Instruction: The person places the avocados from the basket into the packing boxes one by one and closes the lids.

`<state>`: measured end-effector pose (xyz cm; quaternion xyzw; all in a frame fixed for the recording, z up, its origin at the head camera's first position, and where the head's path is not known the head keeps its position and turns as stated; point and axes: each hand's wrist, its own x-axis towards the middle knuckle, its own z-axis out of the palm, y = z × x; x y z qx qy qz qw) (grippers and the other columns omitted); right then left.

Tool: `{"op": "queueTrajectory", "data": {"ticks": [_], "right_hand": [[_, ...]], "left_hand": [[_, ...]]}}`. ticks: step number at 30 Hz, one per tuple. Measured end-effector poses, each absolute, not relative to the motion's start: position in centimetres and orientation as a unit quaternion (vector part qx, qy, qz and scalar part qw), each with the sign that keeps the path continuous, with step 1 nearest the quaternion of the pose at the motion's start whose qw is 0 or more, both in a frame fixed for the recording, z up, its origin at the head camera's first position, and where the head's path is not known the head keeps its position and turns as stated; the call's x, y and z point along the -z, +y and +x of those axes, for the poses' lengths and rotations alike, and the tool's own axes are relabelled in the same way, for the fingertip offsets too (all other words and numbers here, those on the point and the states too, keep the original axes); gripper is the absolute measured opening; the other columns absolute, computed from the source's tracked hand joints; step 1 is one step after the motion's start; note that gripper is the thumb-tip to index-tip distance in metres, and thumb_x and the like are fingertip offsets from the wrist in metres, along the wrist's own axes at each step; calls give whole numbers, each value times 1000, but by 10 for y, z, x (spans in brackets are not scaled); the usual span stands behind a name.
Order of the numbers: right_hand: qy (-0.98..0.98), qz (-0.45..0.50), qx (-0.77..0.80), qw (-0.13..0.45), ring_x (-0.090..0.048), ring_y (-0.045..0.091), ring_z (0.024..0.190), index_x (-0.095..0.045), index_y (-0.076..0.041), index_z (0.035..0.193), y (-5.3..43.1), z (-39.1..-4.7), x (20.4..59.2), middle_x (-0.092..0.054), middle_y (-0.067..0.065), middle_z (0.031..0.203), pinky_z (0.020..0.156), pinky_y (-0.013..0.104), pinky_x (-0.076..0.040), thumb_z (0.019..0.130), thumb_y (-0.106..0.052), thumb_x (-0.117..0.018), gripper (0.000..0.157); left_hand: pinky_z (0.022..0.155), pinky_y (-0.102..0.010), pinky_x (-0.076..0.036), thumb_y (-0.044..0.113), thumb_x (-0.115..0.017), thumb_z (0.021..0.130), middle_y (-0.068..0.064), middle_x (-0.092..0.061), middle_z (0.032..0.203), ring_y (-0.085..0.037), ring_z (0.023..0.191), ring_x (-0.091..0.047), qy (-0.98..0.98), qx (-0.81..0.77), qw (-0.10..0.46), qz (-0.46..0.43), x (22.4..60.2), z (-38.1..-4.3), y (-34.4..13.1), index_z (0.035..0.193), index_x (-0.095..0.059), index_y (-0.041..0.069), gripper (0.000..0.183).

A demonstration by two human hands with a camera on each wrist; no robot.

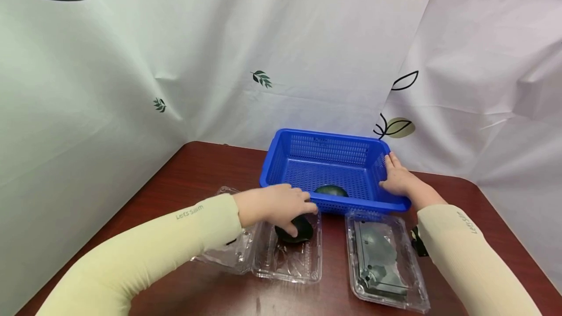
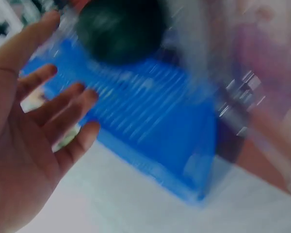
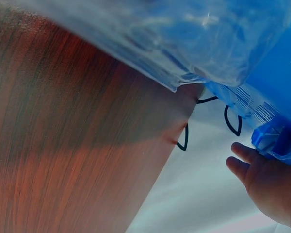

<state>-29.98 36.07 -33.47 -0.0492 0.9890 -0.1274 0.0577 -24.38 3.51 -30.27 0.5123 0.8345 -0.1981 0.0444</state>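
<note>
My left hand is over an open clear plastic clamshell box, fingers spread and loosely bent. Just below it, a smooth dark green rounded fruit or vegetable lies in the box; its exact kind is unclear. In the blurred left wrist view, the palm and fingers are apart from the dark green piece. My right hand rests at the right rim of a blue plastic basket, fingers extended. A similar dark green piece lies inside the basket, partly hidden by its front wall.
A closed clear clamshell box with greenish contents stands right of the open one. Beside it, a small black object is partly covered by the right sleeve. The reddish-brown table meets a white printed cloth behind.
</note>
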Motion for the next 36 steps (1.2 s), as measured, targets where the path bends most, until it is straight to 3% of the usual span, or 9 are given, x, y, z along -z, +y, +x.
{"op": "queueTrajectory", "data": {"ticks": [4,8,14,19,23,28,36], "right_hand": [[989,-48,128,56,-9,59,126,1,17,140,362,-297,336,7,36,145,98,65,-20,87,-16,-55,84],[989,-49,131,55,-8,59,126,0,17,140,360,-294,337,7,37,145,99,64,-19,87,-16,-55,83],[989,-44,127,57,-9,58,127,0,16,141,355,-290,336,7,35,145,98,64,-21,87,-16,-56,84],[990,-40,123,56,-10,57,127,0,16,141,351,-289,338,7,35,146,99,63,-22,87,-15,-56,83],[991,-42,121,49,-10,56,129,-1,15,141,347,-290,339,6,34,146,100,61,-22,87,-15,-56,83],[991,-38,118,46,-12,55,129,-1,14,142,342,-289,340,6,33,147,100,61,-23,87,-15,-56,83],[990,-40,123,56,-9,53,130,0,15,141,325,-285,341,7,33,147,103,58,-21,88,-14,-56,83]], "left_hand": [[87,-32,-44,46,-65,83,1,-57,118,-12,104,-54,844,132,118,506,271,-257,50,132,-48,22,57],[78,-30,-45,40,-63,87,1,-59,101,-11,89,-55,850,90,151,497,241,-275,67,130,-49,19,50],[87,-31,-42,36,-60,89,1,-53,122,-12,107,-50,879,62,143,450,221,-305,95,129,-49,18,45],[88,-34,-41,36,-60,89,-1,-48,130,-16,114,-46,900,21,150,409,227,-326,114,126,-50,19,41],[86,-34,-42,36,-61,89,-3,-52,127,-18,110,-50,911,-11,171,375,240,-338,120,126,-51,20,42],[81,-33,-45,39,-63,87,-3,-58,115,-18,101,-58,916,-75,256,301,257,-352,116,131,-50,20,50],[96,-35,-40,50,-65,81,-3,-58,126,-22,121,-47,892,-61,374,246,285,-365,110,138,-46,26,64]]}}
